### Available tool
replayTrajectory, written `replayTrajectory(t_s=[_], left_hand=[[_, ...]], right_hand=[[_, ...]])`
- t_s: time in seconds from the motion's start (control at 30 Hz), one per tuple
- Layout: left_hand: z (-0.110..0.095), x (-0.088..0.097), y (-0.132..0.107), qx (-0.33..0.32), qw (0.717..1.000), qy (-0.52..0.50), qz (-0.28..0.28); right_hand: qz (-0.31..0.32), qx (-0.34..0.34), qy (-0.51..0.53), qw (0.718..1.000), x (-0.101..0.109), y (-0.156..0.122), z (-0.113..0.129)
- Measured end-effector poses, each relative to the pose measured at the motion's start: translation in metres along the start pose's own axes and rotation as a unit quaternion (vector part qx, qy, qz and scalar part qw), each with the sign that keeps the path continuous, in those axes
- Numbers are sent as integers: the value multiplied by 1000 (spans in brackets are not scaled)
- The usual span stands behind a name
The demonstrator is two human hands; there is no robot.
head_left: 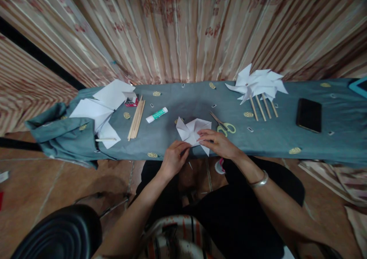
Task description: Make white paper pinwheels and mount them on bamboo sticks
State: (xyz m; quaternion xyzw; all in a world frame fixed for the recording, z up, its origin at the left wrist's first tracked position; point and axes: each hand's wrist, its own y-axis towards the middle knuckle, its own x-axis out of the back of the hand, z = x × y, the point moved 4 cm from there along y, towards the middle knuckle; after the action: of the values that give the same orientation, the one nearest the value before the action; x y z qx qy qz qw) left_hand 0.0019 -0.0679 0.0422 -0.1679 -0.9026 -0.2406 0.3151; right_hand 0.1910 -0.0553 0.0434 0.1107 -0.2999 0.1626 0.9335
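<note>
A white folded paper pinwheel (191, 130) lies at the near edge of a narrow table covered in blue-grey cloth (286, 136). My left hand (173, 158) is curled at the pinwheel's lower left corner, fingers pinched on the paper. On the pinwheel's right side rests my right hand (219, 142), fingers pressed on the paper's centre and right flap. A silver bangle (259, 181) sits on my right wrist.
Scissors with yellow-green handles (225, 126) lie just right of the pinwheel. A glue stick (156, 114), wooden sticks (136, 117), a small red box (131, 102) and white paper sheets (99, 109) are at left. Finished pinwheels on sticks (258, 86) and a black phone (309, 114) are at right.
</note>
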Motion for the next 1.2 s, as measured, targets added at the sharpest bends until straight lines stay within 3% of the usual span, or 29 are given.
replayTrajectory(t_s=[0.3, 0.5, 0.77, 1.2], left_hand=[[1, -3, -2, -23, 1000, 17, -5], [-3, -4, -5, -35, 999, 15, 4], [-3, -8, -10, -9, 1000, 12, -24], [-3, -9, -13, 7, 1000, 4, -18]], right_hand=[[-104, -46, 39, 993, -5, 9, -7], [-136, -51, -15, 989, -12, 13, -2], [-143, -43, -87, 985, -16, 15, 3], [-147, -54, -88, 984, -16, 18, 4]])
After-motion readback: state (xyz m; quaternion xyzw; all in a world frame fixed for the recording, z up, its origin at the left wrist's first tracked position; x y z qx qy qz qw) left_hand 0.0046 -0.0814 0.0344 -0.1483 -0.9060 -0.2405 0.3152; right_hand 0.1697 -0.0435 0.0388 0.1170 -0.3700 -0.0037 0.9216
